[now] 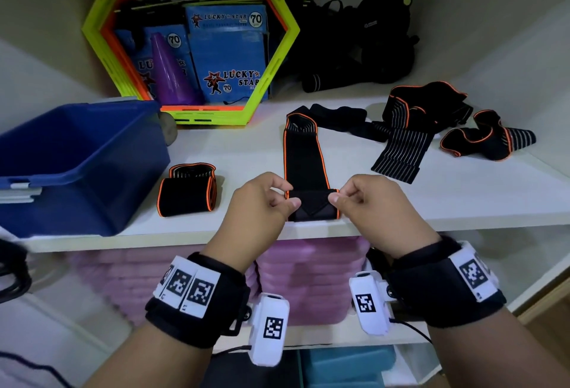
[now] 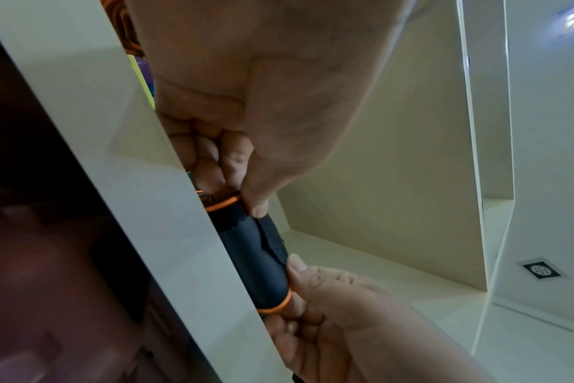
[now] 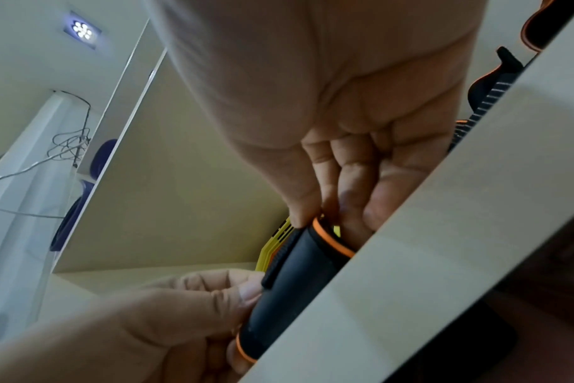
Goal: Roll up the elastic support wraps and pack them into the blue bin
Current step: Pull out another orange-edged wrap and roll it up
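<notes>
A black elastic wrap with orange edging (image 1: 305, 159) lies stretched away from me on the white shelf (image 1: 462, 196). Its near end is folded into a small roll (image 1: 313, 204) at the shelf's front edge. My left hand (image 1: 265, 199) pinches the roll's left end and my right hand (image 1: 361, 197) pinches its right end. The wrist views show the roll (image 2: 256, 256) (image 3: 292, 279) with thumbs on top and fingers curled behind. A finished rolled wrap (image 1: 187, 190) sits left of my hands. The blue bin (image 1: 77, 165) stands at the shelf's left end and looks empty.
Loose wraps lie at the right: a striped one (image 1: 401, 153) and orange-edged ones (image 1: 487, 137). Behind stand a yellow-green hexagon frame (image 1: 191, 38) with blue boxes and a purple cone (image 1: 172, 72), plus dark gear (image 1: 364, 48). Pink mats (image 1: 308, 276) fill the shelf below.
</notes>
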A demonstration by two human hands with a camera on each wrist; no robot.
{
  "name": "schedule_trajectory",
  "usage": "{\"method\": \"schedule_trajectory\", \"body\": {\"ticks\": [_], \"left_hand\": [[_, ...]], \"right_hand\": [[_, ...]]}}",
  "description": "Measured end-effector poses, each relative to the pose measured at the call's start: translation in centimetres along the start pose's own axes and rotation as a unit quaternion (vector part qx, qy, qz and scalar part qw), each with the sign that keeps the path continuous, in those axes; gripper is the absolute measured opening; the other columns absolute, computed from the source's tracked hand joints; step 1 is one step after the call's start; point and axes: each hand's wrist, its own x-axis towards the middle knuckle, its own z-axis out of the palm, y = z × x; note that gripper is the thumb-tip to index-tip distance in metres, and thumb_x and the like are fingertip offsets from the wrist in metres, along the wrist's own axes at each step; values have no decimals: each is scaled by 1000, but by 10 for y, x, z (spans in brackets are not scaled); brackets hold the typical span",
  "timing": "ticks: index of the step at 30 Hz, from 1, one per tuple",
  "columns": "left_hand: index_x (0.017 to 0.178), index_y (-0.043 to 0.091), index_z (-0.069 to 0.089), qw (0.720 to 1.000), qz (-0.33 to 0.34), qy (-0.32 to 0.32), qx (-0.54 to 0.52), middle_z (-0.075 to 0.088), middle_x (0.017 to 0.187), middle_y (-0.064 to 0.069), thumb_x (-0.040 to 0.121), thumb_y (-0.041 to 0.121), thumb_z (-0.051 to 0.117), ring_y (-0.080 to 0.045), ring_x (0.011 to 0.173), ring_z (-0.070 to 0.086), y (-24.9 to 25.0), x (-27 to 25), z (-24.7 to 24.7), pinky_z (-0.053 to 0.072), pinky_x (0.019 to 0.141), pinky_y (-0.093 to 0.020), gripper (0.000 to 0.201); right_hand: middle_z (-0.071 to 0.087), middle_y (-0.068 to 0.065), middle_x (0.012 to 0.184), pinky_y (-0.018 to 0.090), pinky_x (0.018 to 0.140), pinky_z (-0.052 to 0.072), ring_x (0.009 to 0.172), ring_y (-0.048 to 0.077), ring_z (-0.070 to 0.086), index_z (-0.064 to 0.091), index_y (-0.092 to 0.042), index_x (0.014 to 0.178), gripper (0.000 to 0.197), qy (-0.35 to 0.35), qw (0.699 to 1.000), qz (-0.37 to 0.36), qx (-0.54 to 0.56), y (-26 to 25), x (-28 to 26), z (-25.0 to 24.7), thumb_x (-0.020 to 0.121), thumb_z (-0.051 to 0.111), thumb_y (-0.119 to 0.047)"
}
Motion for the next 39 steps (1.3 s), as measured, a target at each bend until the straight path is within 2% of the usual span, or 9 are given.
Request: {"method": "schedule_trajectory", "body": {"ticks": [14, 18, 23, 26, 29, 32, 34, 36, 39], "left_hand": [[87, 30, 69, 994, 38, 31, 94, 66, 83, 10, 79, 25, 83, 1, 70, 60, 1, 4, 0, 40, 62, -6, 16], [77, 26, 74, 986, 98, 40, 127, 62, 90, 12, 79, 21, 82, 3, 72, 56, -4, 7, 2, 38, 67, -5, 10], [83, 16, 77, 962, 202, 24, 182, 70, 92, 6, 88, 17, 73, -6, 80, 64, -8, 1, 1, 54, 75, -29, 7], [97, 24, 79, 970, 182, -3, 161, 71, 97, 11, 88, 37, 73, 7, 77, 59, -9, -4, -7, 46, 73, -13, 16], [112, 29, 74, 982, 123, -39, 135, 68, 102, 19, 74, 45, 85, 19, 76, 53, -10, -5, -12, 37, 69, -2, 42], [114, 31, 71, 993, 72, -36, 86, 70, 100, 21, 74, 34, 87, 20, 67, 53, -10, -3, -12, 38, 67, -4, 43], [113, 33, 69, 997, 37, -30, 55, 73, 96, 18, 77, 28, 85, 17, 64, 54, -12, 2, -11, 39, 67, -11, 40], [111, 29, 69, 999, 14, -23, 47, 75, 87, 15, 82, 21, 81, 13, 64, 57, -14, 6, -10, 39, 65, -12, 33], [103, 25, 70, 999, -8, -15, 44, 76, 79, 15, 83, 22, 80, 8, 73, 63, -13, 9, -9, 40, 64, -7, 22]], "right_hand": [[65, -6, 66, 29, 66, 50, 69, 12, 62, 65, -24, 91, 8, 34, 999, 30, -5, -4, 6, 17, 87, 72, -26], [70, -9, 86, 28, 78, 48, 84, 12, 63, 76, -24, 95, 13, 14, 999, -11, -43, -6, 3, 19, 93, 64, -22], [55, -5, 95, 40, 86, 49, 92, 17, 57, 73, -36, 102, 25, -20, 993, -26, -114, -5, -3, 13, 97, 51, -47], [53, -12, 104, 44, 94, 44, 107, 11, 54, 62, -49, 124, 51, -79, 986, 4, -144, 0, -8, 2, 81, 53, -74], [52, -13, 107, 46, 101, 41, 113, 12, 54, 56, -53, 130, 50, -98, 987, 12, -128, 5, -5, -2, 82, 66, -62], [51, -17, 95, 46, 102, 41, 107, 11, 54, 61, -50, 126, 39, -90, 990, 20, -107, 8, -2, 1, 87, 64, -56], [55, -12, 86, 44, 95, 43, 96, 14, 56, 70, -45, 105, 22, -78, 990, 20, -116, 8, -1, 4, 91, 58, -56], [54, -4, 70, 39, 78, 43, 76, 16, 54, 59, -31, 68, 36, -65, 991, 22, -113, 11, 2, 6, 94, 53, -55], [43, -2, 55, 34, 66, 33, 60, 18, 47, 44, -20, 58, 52, -39, 994, 25, -98, 13, 6, 8, 96, 50, -55]]}}
